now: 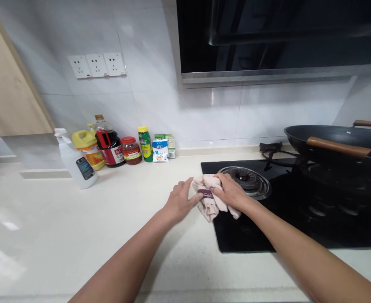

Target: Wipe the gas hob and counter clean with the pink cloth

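Observation:
A pale pink cloth (pixel 215 204) with a dark purple label lies bunched at the left edge of the black glass gas stove (pixel 245 235), partly on the white counter. My right hand (pixel 231 191) presses down on its right side, fingers wrapped over the folds. At the cloth's left edge is my left hand (pixel 179 201), its thumb across the label and its fingertips at the upper corner, pinching it. Just behind the right hand sits a round burner (pixel 244 179) without a pan support.
A black wok (pixel 340 139) with wooden handles stands on the right burner. A pan support (pixel 272 151) lies behind the stove. Along the wall are a spray bottle (pixel 76 162), a yellow jug (pixel 89 147), a sauce bottle (pixel 108 143), a red-lidded jar (pixel 131 151) and seasoning packs. A range hood (pixel 267 42) overhangs.

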A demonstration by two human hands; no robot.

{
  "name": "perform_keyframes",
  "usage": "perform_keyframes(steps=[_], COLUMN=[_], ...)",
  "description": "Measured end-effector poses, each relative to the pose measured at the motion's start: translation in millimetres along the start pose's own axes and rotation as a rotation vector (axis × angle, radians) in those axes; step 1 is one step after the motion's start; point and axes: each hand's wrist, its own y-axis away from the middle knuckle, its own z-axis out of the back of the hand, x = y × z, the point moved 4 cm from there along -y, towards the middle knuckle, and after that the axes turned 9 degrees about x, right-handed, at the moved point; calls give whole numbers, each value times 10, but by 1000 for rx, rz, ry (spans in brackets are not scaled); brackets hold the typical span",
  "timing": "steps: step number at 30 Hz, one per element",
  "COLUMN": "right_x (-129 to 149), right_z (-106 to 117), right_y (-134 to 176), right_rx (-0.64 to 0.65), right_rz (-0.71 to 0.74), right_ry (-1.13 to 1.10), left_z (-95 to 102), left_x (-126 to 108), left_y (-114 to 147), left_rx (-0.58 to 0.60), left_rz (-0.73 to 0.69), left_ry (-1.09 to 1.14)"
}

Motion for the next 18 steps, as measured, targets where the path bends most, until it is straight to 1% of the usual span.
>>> perform_keyframes(steps=[3, 5, 7, 10, 13, 16, 18], right_x=[97, 132, 140, 171, 198, 210, 220], right_z=[-3, -20, -42, -72, -83, -68, -59], right_y=[17, 26, 34, 48, 57, 58, 59], right_rx=[34, 26, -24, -88, -93, -102, -122], right_rz=[127, 120, 86, 149, 206, 198, 191], right_ry=[-164, -261, -280, -212, -202, -244, -251], left_z=[-33, -56, -73, -76, -89, -112, -113], left_x=[-80, -104, -100, -102, -179, -276, -313], left_y=[14, 14, 3, -1, 36, 83, 90], left_rx=[-64, -51, -10, -8, -18, 2, -6], left_rz=[-206, -302, -325, -308, -377, -463, -460], left_ry=[-41, -36, -3, -8, -74, -128, -157])
